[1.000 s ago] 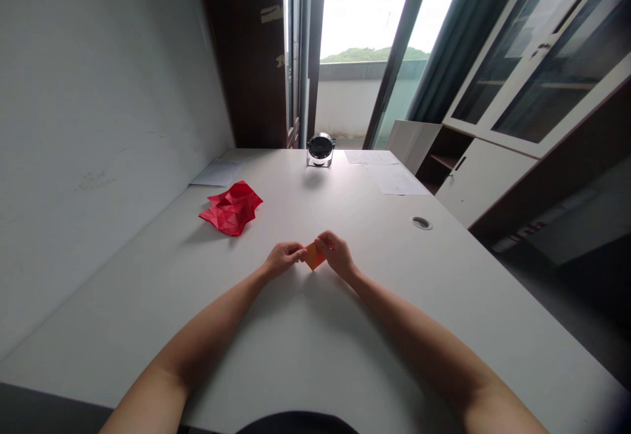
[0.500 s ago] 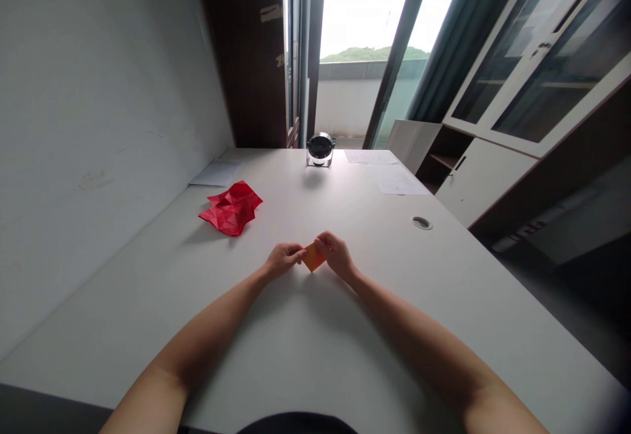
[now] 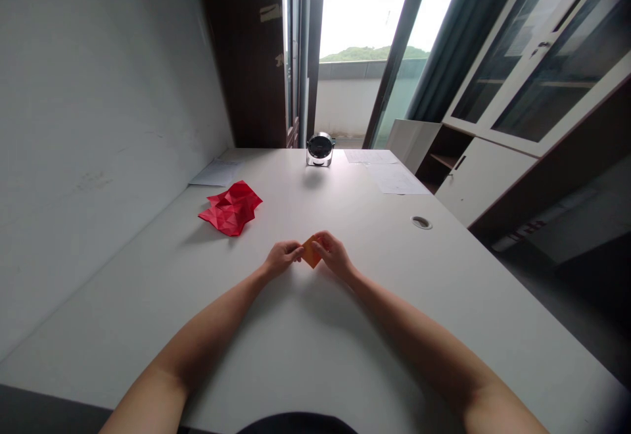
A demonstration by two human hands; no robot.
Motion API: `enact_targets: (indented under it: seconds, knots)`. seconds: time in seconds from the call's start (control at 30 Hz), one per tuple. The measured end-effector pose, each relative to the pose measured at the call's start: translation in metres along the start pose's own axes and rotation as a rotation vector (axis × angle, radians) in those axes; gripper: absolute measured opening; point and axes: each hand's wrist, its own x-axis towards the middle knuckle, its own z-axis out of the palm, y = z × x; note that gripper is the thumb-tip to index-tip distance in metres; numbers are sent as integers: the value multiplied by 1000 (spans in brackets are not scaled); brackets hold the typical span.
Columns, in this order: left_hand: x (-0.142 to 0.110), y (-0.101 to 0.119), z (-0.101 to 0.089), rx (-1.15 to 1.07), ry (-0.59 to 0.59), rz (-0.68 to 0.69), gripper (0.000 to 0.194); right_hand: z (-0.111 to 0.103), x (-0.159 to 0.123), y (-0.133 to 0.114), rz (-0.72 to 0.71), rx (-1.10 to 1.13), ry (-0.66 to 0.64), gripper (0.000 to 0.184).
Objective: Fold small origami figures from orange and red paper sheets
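Between my hands is a small orange piece of folded paper (image 3: 311,254), held a little above the white table with one corner pointing down. My left hand (image 3: 282,257) pinches its left corner between thumb and fingers. On the other side, my right hand (image 3: 332,252) grips the upper right part, its fingers covering that edge. How many layers the paper has I cannot tell. Further off to the left lies a sheet of creased red paper (image 3: 233,209), crumpled with many fold lines and apart from both hands.
A round black device on a metal stand (image 3: 320,149) is at the table's (image 3: 315,355) far edge. Loose white sheets (image 3: 397,179) lie at the back right, another paper (image 3: 215,173) at the back left by the wall. A round cable hole (image 3: 422,223) is at right.
The orange paper has shifted slightly up and tilted, showing more of its top edge. My right thumb has moved a little down over its face. The red paper is unmoved.
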Motion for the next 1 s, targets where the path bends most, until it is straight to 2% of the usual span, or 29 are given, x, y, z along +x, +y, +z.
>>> enact_targets:
  seconds: [0.17,0.47,0.6,0.83,1.0]
  knots:
    - [2,-3,1,-100,39,6,34,-1,1,8,23,-51,-20,31]
    - [1,0,-1,-116,89,5,33,-1,2,10,69,-29,-106,27]
    - [2,-1,-1,-173,102,8,35,-2,3,8,86,44,-118,27]
    - [3,-1,1,-212,134,10,37,-1,2,4,96,113,-236,31]
    - [3,-4,0,-144,144,4,37,1,2,12,101,42,-204,29]
